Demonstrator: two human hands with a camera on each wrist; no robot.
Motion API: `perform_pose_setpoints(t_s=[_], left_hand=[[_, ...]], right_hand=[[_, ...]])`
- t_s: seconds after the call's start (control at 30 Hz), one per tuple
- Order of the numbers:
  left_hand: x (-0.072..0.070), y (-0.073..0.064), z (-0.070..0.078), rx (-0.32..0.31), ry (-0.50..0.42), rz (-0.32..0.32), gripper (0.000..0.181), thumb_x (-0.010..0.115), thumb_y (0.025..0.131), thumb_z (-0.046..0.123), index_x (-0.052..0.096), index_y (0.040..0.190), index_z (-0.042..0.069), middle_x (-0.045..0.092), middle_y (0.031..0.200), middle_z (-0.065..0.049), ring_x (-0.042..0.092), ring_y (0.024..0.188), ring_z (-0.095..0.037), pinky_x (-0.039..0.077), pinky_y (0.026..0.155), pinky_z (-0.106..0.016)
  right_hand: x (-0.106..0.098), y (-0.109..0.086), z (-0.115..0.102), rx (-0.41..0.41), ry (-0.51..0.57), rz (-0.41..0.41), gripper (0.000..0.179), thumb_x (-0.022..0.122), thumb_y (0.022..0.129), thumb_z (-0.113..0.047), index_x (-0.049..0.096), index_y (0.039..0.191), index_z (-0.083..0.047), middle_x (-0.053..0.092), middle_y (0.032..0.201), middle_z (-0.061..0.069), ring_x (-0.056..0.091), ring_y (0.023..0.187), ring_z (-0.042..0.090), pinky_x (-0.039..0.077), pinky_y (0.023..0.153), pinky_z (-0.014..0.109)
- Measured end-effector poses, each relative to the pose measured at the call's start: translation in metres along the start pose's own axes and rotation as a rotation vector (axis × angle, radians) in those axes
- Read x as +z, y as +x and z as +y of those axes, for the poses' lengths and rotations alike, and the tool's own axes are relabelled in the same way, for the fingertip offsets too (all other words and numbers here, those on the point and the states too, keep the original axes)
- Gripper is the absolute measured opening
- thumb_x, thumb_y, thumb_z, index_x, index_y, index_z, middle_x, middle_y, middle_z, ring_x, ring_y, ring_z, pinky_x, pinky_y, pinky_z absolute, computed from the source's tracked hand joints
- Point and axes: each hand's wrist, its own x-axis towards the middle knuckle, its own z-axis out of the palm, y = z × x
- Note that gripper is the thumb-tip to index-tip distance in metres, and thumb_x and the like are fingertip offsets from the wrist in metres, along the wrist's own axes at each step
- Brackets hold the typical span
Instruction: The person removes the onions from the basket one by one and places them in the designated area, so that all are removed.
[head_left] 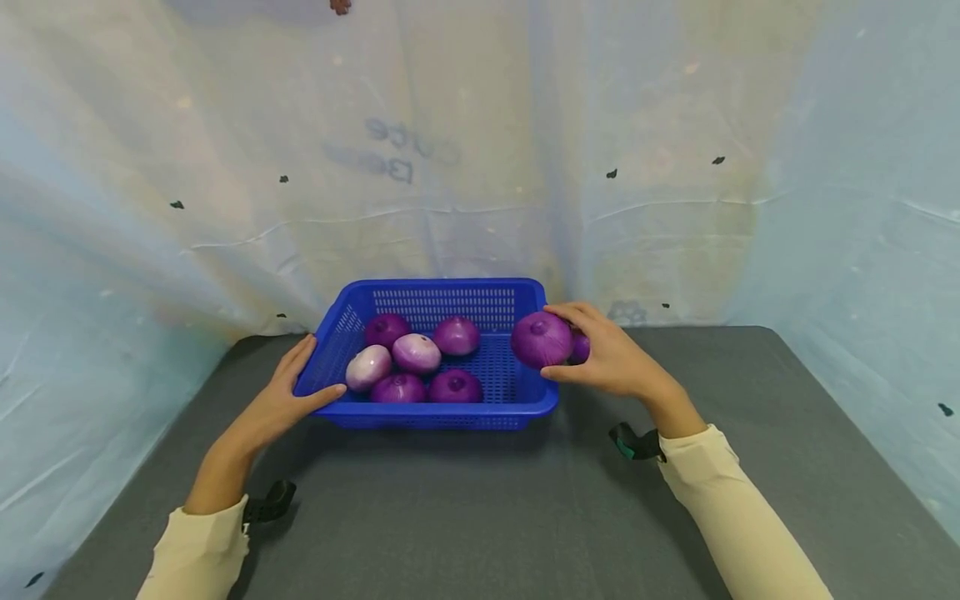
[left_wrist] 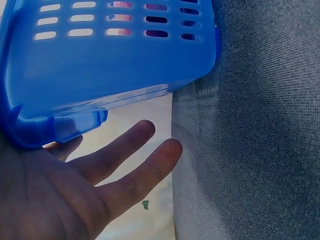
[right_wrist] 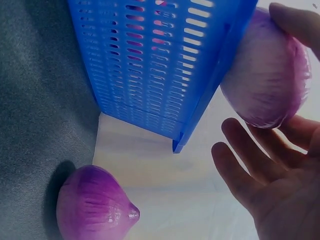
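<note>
My right hand holds a purple onion between thumb and fingers, over the right rim of the blue plastic basket. Inside the basket, toward its left and middle, lie several onions, such as a pale one and a dark purple one. Another onion sits on the table outside the basket's right end, partly hidden behind my right hand in the head view. My left hand rests at the basket's front left corner, thumb on the rim; in the left wrist view its visible fingers stretch out straight beneath the rim.
A dark grey cloth covers the table. Pale, translucent sheeting hangs behind the basket and along both sides. The basket stands near the table's back edge. A dark strap is on each wrist.
</note>
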Motion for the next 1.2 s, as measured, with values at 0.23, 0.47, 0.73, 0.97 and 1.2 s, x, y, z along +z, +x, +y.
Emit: perform_pose_setpoints(t_s=[0.23,0.47,0.73,0.97,1.2], left_hand=[[0.000,0.000,-0.002,0.004,-0.012,-0.001,0.102,0.063,0.092,0.053,-0.009,0.160,0.027,-0.016,0.168,-0.009,-0.002,0.150,-0.052,0.011,0.106,-0.082],[0.000,0.003,-0.002,-0.004,-0.008,-0.012,0.102,0.062,0.092,0.054,-0.011,0.159,0.029,-0.017,0.168,-0.009,-0.001,0.150,-0.053,0.013,0.106,-0.083],[-0.002,0.001,-0.004,0.021,-0.030,-0.035,0.104,0.064,0.093,0.046,-0.014,0.159,0.027,-0.018,0.167,-0.010,-0.002,0.149,-0.054,0.013,0.105,-0.083],[-0.005,0.001,-0.009,0.087,-0.019,-0.047,0.105,0.066,0.092,0.041,-0.013,0.160,0.021,-0.014,0.167,-0.017,0.001,0.147,-0.056,0.014,0.105,-0.083],[-0.006,0.004,-0.011,0.108,-0.039,-0.067,0.107,0.067,0.092,0.038,-0.013,0.160,0.020,-0.015,0.166,-0.016,-0.001,0.146,-0.056,0.016,0.105,-0.082]], right_hand=[[-0.003,0.000,-0.001,0.013,-0.001,-0.025,0.086,0.081,0.081,-0.040,0.039,0.152,-0.017,0.044,0.149,0.008,0.052,0.126,0.027,0.053,0.097,0.051],[-0.007,-0.003,0.002,0.011,-0.003,-0.037,0.085,0.080,0.082,-0.040,0.039,0.152,-0.018,0.046,0.147,0.008,0.052,0.125,0.028,0.054,0.095,0.051],[-0.012,-0.004,0.005,0.014,-0.048,-0.039,0.083,0.079,0.082,-0.044,0.040,0.152,-0.020,0.048,0.146,0.008,0.053,0.125,0.029,0.054,0.095,0.052],[-0.016,-0.006,0.008,0.045,-0.060,-0.043,0.085,0.079,0.082,-0.047,0.040,0.152,-0.020,0.048,0.147,0.008,0.053,0.126,0.031,0.054,0.096,0.053],[-0.031,-0.012,0.017,0.125,-0.104,-0.003,0.089,0.079,0.081,-0.049,0.037,0.154,-0.017,0.043,0.154,0.012,0.046,0.135,0.036,0.047,0.103,0.060]])
